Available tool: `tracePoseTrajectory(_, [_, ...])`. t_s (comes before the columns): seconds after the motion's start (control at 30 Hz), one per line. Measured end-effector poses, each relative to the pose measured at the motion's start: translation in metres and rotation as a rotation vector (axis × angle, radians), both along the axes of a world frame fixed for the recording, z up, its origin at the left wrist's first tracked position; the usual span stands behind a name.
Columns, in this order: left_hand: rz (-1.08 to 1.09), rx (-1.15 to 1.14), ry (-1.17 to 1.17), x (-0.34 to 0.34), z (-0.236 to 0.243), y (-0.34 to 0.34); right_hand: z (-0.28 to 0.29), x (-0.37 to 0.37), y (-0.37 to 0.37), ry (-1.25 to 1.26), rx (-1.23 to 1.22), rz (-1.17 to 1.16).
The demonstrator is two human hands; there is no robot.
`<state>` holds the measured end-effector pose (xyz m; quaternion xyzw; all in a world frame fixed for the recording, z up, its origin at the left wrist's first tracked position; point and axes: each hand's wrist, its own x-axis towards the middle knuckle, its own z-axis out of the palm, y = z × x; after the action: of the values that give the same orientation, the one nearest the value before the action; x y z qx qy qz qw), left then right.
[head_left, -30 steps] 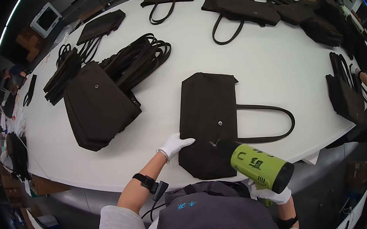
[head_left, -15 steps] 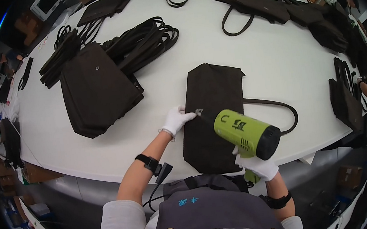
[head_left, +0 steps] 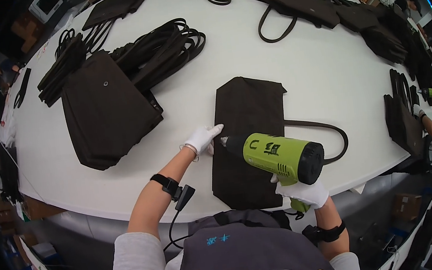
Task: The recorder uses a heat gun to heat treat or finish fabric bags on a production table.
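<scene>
A dark brown fabric tote bag (head_left: pixel 248 110) lies flat in front of me, its strap looped out to the right. My white-gloved left hand (head_left: pixel 202 138) is at the bag's left edge, one digit stretched over the fabric and the others apart from it, lower down. Wrapped around the handle of a green heat gun (head_left: pixel 277 154) is my right hand (head_left: pixel 308 193), also gloved. The gun lies level above the bag, and its dark nozzle points left, the metal tip close to my left fingers. Whether the tip touches the fabric I cannot tell.
A stack of brown bags (head_left: pixel 107 113) with bundled straps (head_left: pixel 174 46) occupies the left of the white table (head_left: pixel 179 182). More bags (head_left: pixel 297 5) line the far side. At the right edge, another person's gloved hand (head_left: pixel 419 111) is near a second green heat gun (head_left: pixel 430 93).
The heat gun has moved left, its nozzle nearing the bag's left edge. My left hand has drawn back slightly left, its fingers spreading. The whole view has shifted a little.
</scene>
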<state>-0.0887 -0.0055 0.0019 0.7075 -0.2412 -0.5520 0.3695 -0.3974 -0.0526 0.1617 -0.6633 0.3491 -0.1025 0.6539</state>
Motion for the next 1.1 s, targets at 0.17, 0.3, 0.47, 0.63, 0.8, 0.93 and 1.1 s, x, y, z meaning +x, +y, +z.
tracePoseTrajectory(0.17, [0.187, -0.059, -0.156, 0.014, 0.006, -0.034, 0.004, 0.008, 0.000, 0.050, 0.073, -0.076])
tracePoseTrajectory(0.3, [-0.038, -0.310, -0.452, -0.015, 0.000, -0.015, 0.012, -0.020, 0.004, 0.027, 0.063, 0.002])
tracePoseTrajectory(0.47, [-0.230, -0.319, -1.069, -0.033, 0.039, -0.012, 0.020, -0.034, -0.002, 0.130, 0.203, -0.071])
tracePoseTrajectory(0.63, [-0.153, -0.292, -1.354, -0.002, 0.020, -0.075, 0.011, -0.040, -0.003, 0.104, 0.109, -0.133])
tracePoseTrajectory(0.8, [-0.877, -0.580, -1.174, -0.056, 0.052, 0.000, 0.006, -0.046, 0.000, -0.058, 0.079, -0.222])
tracePoseTrajectory(0.93, [-1.240, -0.679, -1.114, -0.063, 0.054, 0.049, -0.017, -0.054, 0.000, -0.094, 0.022, -0.182])
tracePoseTrajectory(1.1, [-0.693, -0.551, -1.268, -0.039, 0.033, -0.032, -0.014, -0.042, 0.010, -0.060, 0.041, -0.207])
